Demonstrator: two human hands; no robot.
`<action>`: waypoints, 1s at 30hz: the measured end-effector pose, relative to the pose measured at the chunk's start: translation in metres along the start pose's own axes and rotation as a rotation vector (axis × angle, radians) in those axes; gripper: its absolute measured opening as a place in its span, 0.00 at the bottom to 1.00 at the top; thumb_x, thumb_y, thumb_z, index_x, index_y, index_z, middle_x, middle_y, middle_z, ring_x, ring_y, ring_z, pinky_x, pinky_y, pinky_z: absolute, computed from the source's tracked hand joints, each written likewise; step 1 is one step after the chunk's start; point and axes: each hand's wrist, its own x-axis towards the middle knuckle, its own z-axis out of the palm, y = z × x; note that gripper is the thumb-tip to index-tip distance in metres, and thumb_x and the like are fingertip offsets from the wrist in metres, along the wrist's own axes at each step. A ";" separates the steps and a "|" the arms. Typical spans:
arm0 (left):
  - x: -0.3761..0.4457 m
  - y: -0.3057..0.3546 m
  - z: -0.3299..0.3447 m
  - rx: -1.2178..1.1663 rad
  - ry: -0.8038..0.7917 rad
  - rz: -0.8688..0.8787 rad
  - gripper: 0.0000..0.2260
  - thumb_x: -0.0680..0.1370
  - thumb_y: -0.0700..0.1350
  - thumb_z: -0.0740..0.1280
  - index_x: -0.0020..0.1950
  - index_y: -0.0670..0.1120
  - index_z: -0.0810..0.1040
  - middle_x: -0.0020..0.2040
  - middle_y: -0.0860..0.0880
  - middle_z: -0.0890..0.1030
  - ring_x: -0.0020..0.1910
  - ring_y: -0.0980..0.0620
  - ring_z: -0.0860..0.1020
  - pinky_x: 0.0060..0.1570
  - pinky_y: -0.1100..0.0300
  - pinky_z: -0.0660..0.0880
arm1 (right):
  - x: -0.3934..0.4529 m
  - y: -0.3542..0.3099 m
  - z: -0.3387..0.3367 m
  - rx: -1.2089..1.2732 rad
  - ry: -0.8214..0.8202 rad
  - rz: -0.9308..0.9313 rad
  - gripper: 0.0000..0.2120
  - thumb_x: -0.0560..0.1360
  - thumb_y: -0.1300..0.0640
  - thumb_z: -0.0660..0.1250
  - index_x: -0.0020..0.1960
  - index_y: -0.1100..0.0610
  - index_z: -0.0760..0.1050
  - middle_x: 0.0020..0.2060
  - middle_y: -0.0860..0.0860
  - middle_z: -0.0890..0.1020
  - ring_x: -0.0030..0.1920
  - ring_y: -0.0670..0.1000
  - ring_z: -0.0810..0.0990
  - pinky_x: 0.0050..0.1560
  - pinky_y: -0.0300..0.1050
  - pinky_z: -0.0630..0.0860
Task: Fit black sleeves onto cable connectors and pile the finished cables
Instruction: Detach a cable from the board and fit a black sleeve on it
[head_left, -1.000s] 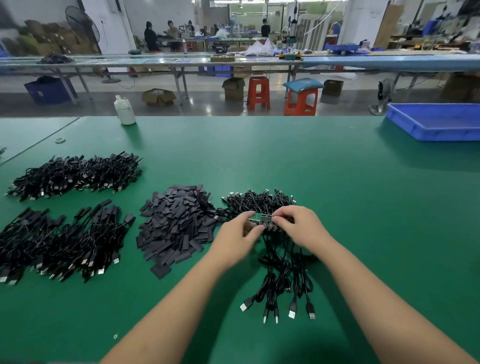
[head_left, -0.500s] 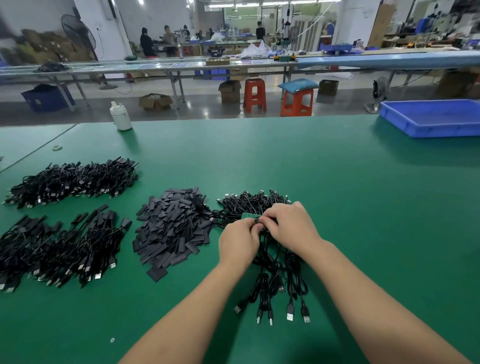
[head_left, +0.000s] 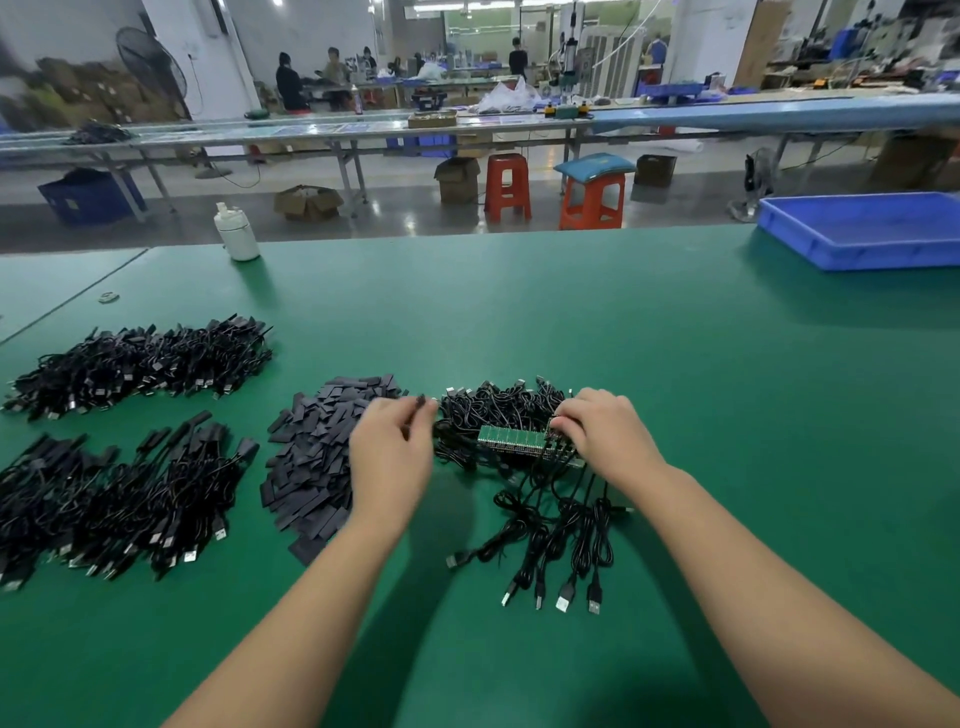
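Near centre, a green connector strip (head_left: 524, 440) is gripped at its right end by the right hand (head_left: 605, 434). A small black piece (head_left: 420, 402) is pinched by the left hand (head_left: 390, 457), over the sleeve pile (head_left: 317, 462).

Left hand (head_left: 390, 452) pinching, right hand (head_left: 605, 434) curled

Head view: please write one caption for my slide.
Right hand holds a green board strip with cables; left hand pinches a small black piece beside sleeves.

The left hand (head_left: 390, 457) is no longer at the green board strip (head_left: 511, 439); it now sits over the sleeve pile (head_left: 322, 457), pinching a small dark piece. The strip, previously covered by both hands, is now exposed. The right hand (head_left: 605, 434) remains on its right end.
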 end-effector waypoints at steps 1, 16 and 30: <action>0.004 0.000 -0.006 -0.023 0.069 0.008 0.15 0.80 0.50 0.67 0.33 0.55 0.72 0.35 0.55 0.73 0.35 0.62 0.70 0.35 0.68 0.61 | 0.000 0.001 0.003 0.039 -0.005 0.009 0.11 0.82 0.48 0.62 0.54 0.50 0.82 0.48 0.47 0.79 0.51 0.51 0.75 0.61 0.51 0.70; 0.010 0.013 -0.014 -0.419 -0.294 -0.252 0.05 0.77 0.44 0.71 0.46 0.43 0.77 0.28 0.46 0.77 0.24 0.48 0.75 0.25 0.59 0.68 | -0.013 -0.099 0.014 0.994 -0.333 0.164 0.14 0.84 0.44 0.55 0.56 0.46 0.78 0.41 0.44 0.85 0.44 0.43 0.83 0.52 0.45 0.78; -0.001 -0.097 0.001 0.430 -0.444 -0.077 0.09 0.80 0.43 0.64 0.55 0.53 0.80 0.53 0.51 0.80 0.51 0.49 0.79 0.47 0.56 0.76 | -0.030 -0.098 0.052 0.774 -0.348 0.273 0.15 0.82 0.47 0.60 0.43 0.50 0.81 0.30 0.47 0.73 0.31 0.47 0.68 0.35 0.42 0.65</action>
